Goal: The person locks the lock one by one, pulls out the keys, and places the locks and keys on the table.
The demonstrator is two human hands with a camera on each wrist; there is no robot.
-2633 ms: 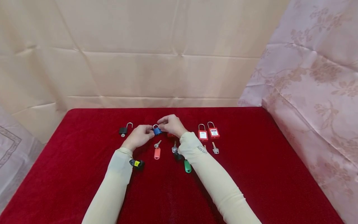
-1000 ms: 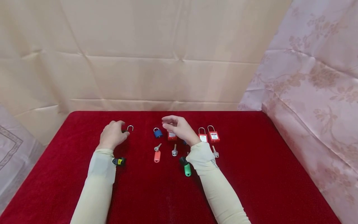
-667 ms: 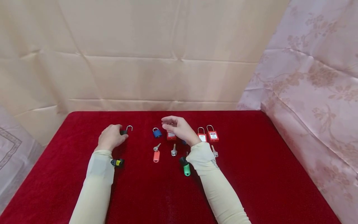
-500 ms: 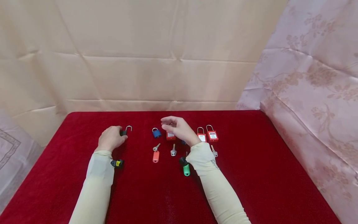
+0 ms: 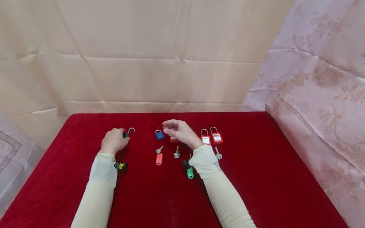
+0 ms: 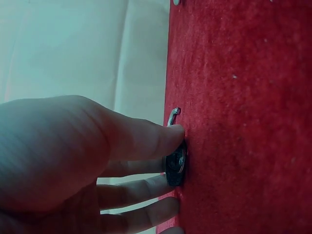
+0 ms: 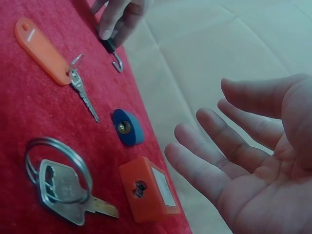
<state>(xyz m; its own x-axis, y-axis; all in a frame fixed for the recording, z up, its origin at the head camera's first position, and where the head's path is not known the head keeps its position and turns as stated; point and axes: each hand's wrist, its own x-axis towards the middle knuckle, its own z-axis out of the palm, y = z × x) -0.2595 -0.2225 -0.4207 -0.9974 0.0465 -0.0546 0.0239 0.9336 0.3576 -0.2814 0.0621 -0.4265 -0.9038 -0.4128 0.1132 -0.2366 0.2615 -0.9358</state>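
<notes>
My left hand (image 5: 114, 141) holds a black padlock (image 6: 175, 170) between thumb and fingers at the table's left rear. Its shackle (image 5: 131, 130) swings out open, and a key ring shows at its lower end in the left wrist view. In the head view, my right hand (image 5: 182, 133) hovers with loosely bent fingers and nothing between them. Below it, a red padlock (image 7: 146, 192) is partly covered in the head view. Just left of that lies a blue padlock (image 5: 160, 136) with its shackle down.
A key with an orange tag (image 5: 159, 159) lies before the blue padlock, a silver key (image 7: 66, 190) on a ring before the red one. Two more red padlocks (image 5: 216, 138) lie at right, with another key (image 5: 218, 154). A green tag (image 5: 190, 173) sits below the right wrist.
Both hands were at the blue padlock and have left it. My left hand moved left and took hold of the black padlock; my right hand drew slightly right and has hardly moved since.
</notes>
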